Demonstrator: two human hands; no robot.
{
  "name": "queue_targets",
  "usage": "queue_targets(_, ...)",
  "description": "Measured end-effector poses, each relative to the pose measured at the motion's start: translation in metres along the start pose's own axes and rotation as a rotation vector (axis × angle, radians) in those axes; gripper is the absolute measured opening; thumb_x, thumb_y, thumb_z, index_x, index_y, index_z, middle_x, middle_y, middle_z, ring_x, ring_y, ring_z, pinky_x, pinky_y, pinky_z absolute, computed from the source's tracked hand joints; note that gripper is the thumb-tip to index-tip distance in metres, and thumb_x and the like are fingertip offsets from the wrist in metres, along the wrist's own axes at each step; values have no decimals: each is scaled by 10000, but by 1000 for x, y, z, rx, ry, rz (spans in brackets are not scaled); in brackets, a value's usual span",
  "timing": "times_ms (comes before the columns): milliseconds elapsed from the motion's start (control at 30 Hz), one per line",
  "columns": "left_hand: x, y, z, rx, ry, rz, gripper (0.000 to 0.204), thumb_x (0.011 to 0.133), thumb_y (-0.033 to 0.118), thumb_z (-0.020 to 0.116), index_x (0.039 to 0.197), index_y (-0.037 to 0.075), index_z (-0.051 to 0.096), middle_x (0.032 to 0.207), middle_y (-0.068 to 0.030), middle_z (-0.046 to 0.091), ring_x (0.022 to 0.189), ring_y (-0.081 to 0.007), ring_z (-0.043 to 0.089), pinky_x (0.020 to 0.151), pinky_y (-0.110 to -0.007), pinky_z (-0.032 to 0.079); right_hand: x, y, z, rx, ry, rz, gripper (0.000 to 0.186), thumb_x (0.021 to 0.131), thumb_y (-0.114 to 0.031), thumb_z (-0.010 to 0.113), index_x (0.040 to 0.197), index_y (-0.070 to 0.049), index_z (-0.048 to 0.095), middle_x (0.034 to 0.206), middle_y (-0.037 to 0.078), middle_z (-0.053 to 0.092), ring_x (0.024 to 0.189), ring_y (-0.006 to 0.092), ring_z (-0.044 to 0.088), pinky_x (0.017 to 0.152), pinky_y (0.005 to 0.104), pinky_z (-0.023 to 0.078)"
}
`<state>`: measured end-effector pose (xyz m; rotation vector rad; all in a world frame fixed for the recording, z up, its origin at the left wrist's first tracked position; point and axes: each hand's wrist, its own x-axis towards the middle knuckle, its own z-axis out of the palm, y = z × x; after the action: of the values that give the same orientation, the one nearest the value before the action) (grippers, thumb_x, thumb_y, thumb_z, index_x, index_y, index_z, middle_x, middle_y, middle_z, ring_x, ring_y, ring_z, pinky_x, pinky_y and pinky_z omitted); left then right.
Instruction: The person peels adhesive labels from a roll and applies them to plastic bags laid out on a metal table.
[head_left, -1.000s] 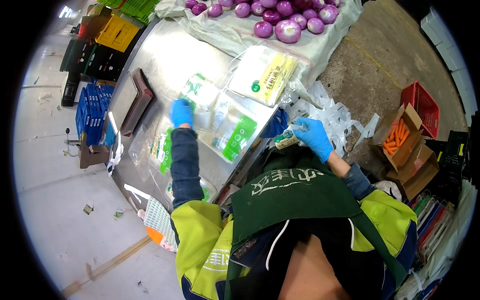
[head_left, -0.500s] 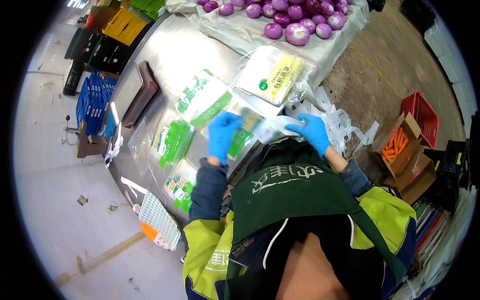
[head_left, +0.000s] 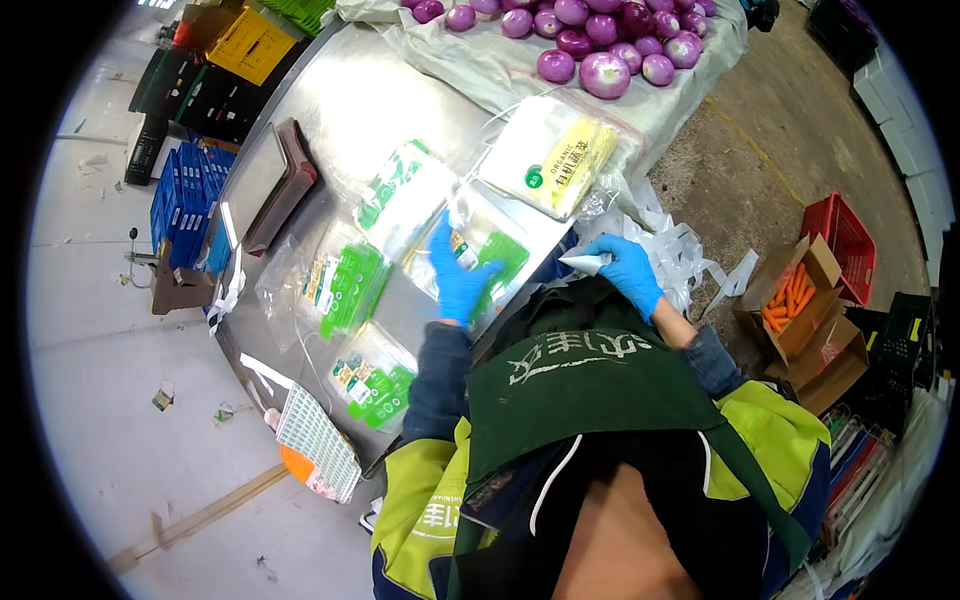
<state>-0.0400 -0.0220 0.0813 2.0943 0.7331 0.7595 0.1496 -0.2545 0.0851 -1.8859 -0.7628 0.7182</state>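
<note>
My left hand [head_left: 458, 278], in a blue glove, lies with its fingers spread on a clear plastic bag [head_left: 507, 262] printed with green. Gripped in my blue-gloved right hand [head_left: 632, 273] is a white strip [head_left: 588, 263], its pointed end sticking out toward the left. Whether it carries print cannot be made out. Beyond my left hand rests another stack of green-and-white bags [head_left: 415, 205]. More printed bags [head_left: 345, 285] lie to the left, and a smaller bag pile [head_left: 372, 378] sits nearer. A stack of yellow-and-white bags [head_left: 545, 160] is at the table's right edge.
Purple onions [head_left: 604, 75] are heaped on a pale sheet at the far end of the metal table [head_left: 350, 95]. Crumpled white strips [head_left: 680, 245] hang by its right edge. Carrots in a cardboard box [head_left: 790, 295] and a red crate [head_left: 840, 240] stand on the right-hand floor.
My left hand has let go of the strip's left end and opened out onto the bag. The strip has folded back toward my right hand, which has barely moved.
</note>
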Motion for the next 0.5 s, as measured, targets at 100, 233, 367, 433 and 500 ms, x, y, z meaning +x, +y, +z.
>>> queue_targets(100, -15, -11, 22, 282, -135, -16, 1004, 652, 33, 787, 1515, 147, 287, 1028, -129, 591, 937, -273, 588, 792, -386, 507, -1, 1, 4, 103, -41, 75, 157, 795, -108, 686, 941, -63, 725, 852, 85, 682, 780, 176, 629, 724, 290, 482)
queue_targets(233, 1, -23, 19, 362, -165, -92, 941, 725, -9, 708, 1530, 203, 270, 785, -75, 614, 735, -265, 600, 718, -397, 491, 0, 6, 5, -15, -17, 14, 179, 758, -91, 682, 931, -71, 724, 887, 101, 692, 791, 227, 659, 719, 321, 516)
queue_targets(367, 25, -28, -6, 136, -205, -140, 882, 790, -38, 624, 1540, 228, 243, 766, -70, 606, 698, -198, 603, 673, -371, 497, 0, 1, 7, -1, -13, 51, 193, 750, -102, 687, 939, -88, 724, 910, 92, 691, 828, 235, 656, 740, 327, 514)
queue_targets(433, 64, -24, -39, 375, -177, -76, 821, 814, -25, 595, 1533, 203, 271, 750, -77, 583, 668, -195, 577, 633, -361, 489, 0, -4, 4, -108, -8, 17, 197, 756, -101, 687, 949, -96, 728, 949, 86, 691, 879, 244, 641, 778, 334, 504)
queue_targets(500, 116, -8, -86, 641, 12, -48, 798, 804, -3, 640, 1513, 116, 295, 771, -118, 568, 714, -261, 580, 667, -373, 499, 0, -7, 2, -332, 26, -99, 203, 774, -86, 674, 968, -96, 732, 1006, 83, 689, 932, 252, 616, 824, 341, 484)
